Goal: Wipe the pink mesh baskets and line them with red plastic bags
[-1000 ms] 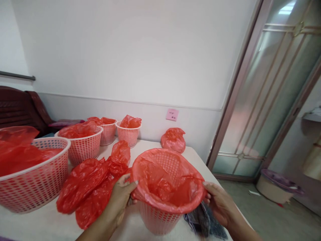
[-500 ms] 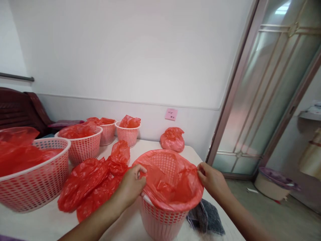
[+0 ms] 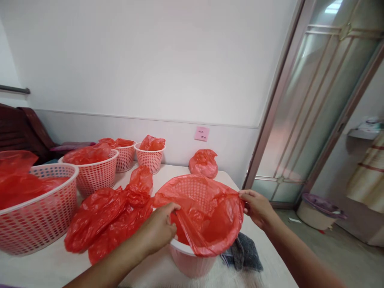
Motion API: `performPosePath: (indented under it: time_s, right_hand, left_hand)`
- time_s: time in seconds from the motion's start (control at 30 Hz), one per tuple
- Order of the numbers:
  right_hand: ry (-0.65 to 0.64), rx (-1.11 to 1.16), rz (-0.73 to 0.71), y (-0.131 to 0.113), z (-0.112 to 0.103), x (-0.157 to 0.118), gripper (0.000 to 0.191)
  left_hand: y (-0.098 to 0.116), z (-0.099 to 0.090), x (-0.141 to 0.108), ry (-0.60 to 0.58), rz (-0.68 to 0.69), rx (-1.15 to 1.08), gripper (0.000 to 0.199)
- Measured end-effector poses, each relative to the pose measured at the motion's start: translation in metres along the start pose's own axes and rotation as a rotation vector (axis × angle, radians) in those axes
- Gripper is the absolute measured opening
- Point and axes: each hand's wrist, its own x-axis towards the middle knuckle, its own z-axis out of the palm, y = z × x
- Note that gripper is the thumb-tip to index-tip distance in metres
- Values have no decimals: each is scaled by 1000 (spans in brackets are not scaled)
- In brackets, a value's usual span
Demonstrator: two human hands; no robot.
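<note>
A pink perforated plastic basket [image 3: 192, 262] stands on the white table in front of me. A thin red plastic bag [image 3: 220, 212] lines it, folded over much of the rim. At the near left, bare white rim shows where the bag's edge is pulled inward. My left hand [image 3: 160, 226] pinches that edge at the left side. On the far right of the rim, my right hand [image 3: 256, 206] grips the bag between thumb and fingers. Crumpled red plastic bags [image 3: 111, 218] lie to the left, close to my left forearm.
Several pink baskets with red bags in them, such as a large basket [image 3: 45, 218], stand along the left and back. A knotted red bag [image 3: 204, 163] sits by the wall under a pink note [image 3: 202, 133]. A dark grey cloth [image 3: 247, 252] lies right of the basket.
My left hand has drawn the bag's edge up and inward, baring the near-left rim. My right hand still holds its side. The view has shifted slightly to the right.
</note>
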Motion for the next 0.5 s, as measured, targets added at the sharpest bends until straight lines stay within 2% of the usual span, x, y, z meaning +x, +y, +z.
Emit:
performPosePath:
  time_s: [0.1,0.23,0.3,0.43,0.5]
  right_hand:
    - [-138,97,63,-4,-1,-11,17]
    - [-321,247,119,-13,-5,-25,21]
    - [-332,316,129,-15,-9,-27,24]
    - [-223,389,105,-21,-15,-29,29]
    - [-231,391,87,-25,-15,-35,30]
  left_hand:
    - [3,4,-2,104,219,255,41]
    - [12,4,2,116,230,391,14]
    - [16,5,4,103,238,404,16]
    - [20,12,7,79,216,420,18]
    - [20,16,8,64,198,411,18]
